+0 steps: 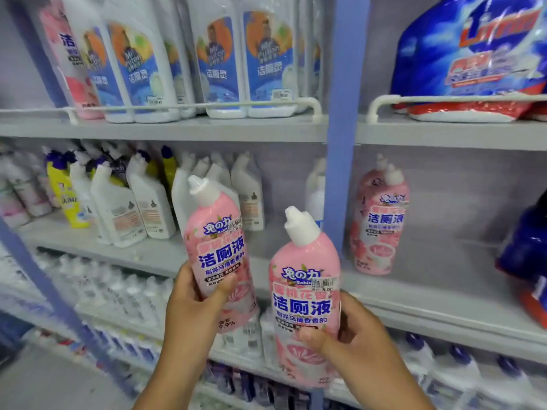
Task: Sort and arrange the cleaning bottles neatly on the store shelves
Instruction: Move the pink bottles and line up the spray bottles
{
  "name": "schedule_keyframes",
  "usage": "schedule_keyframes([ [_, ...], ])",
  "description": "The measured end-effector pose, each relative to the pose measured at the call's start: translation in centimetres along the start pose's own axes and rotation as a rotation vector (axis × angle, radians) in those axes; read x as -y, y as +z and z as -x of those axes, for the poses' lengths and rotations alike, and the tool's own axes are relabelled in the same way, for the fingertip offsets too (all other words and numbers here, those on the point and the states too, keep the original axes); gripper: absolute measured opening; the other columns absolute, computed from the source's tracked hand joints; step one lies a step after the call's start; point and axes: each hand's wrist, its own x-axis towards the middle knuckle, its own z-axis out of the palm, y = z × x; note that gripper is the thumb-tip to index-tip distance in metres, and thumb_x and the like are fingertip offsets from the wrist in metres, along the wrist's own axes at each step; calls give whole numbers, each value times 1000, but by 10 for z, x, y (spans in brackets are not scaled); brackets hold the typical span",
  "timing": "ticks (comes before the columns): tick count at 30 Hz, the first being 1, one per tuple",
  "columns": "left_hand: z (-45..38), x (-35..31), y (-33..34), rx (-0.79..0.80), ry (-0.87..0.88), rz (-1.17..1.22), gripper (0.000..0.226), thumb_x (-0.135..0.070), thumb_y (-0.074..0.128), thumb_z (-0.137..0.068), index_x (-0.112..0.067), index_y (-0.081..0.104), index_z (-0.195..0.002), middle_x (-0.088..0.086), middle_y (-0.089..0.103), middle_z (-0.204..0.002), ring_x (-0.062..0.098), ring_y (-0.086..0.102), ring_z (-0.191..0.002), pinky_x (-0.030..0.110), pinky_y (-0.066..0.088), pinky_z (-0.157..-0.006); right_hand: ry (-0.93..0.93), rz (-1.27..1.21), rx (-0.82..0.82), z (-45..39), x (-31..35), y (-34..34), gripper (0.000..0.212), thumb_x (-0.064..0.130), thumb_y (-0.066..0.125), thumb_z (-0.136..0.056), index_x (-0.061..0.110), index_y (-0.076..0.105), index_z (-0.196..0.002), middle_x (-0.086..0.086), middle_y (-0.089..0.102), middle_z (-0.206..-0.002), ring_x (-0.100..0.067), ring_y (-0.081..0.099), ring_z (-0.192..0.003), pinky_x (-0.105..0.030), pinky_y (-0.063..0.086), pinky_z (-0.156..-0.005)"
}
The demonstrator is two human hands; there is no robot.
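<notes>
I hold two pink toilet-cleaner bottles with white angled caps in front of the shelves. My left hand (195, 303) grips the left bottle (219, 247) around its lower body, thumb across the label. My right hand (352, 335) grips the right bottle (305, 294) the same way, slightly lower and closer to me. Both bottles stand roughly upright, labels facing me. Matching pink bottles (380, 223) stand on the middle shelf (444, 291) of the right bay, beyond a blue upright post (340, 143).
White and yellow angled-neck bottles (124, 202) crowd the left bay's middle shelf. Tall white-and-blue bottles (219, 60) fill the top shelf behind a rail. A large blue detergent bag (473, 54) sits top right. Lower shelves hold several more bottles (124, 291).
</notes>
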Motion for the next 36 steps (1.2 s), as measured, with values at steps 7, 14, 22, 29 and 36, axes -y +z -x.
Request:
schedule_keyframes([
  [7, -108, 40, -32, 134, 0, -60, 36, -11, 81, -84, -31, 65, -109, -14, 78, -96, 4, 73, -86, 19, 55, -62, -58, -72, -294, -102, -22, 83, 40, -3, 76, -84, 23, 68, -113, 7, 79, -103, -10, 74, -95, -18, 56, -77],
  [14, -179, 77, -38, 337, -3, -142, 47, -15, 82, -83, -38, 62, -119, -19, 76, -103, 1, 72, -95, 23, 57, -79, -104, 92, -562, -187, -49, 112, 30, 2, 74, -87, 21, 66, -108, 14, 77, -99, -1, 71, -91, -17, 53, -77],
  [22, -211, 117, -45, 471, 182, -488, 78, -38, 75, -85, -42, 35, -152, -11, 57, -136, 12, 66, -112, 40, 57, -93, 2, 350, -690, -282, -76, 109, 34, 28, 70, -90, 36, 57, -120, 16, 74, -103, 4, 69, -90, -23, 55, -81],
  [29, -233, 127, -31, 492, 56, -301, 58, -13, 85, -79, -31, 64, -129, -2, 70, -119, 0, 70, -100, 17, 57, -85, 46, 353, -663, -322, -60, 98, 42, 31, 70, -89, 23, 57, -128, 16, 68, -113, -9, 66, -107, -16, 48, -81],
  [36, -244, 144, -6, 431, 78, -414, 51, -40, 81, -78, -35, 59, -124, -12, 72, -113, 10, 70, -102, 41, 59, -89, 193, 199, -620, -244, -57, 118, 32, 19, 63, -97, 31, 47, -122, 7, 66, -120, -1, 64, -100, -18, 50, -81],
])
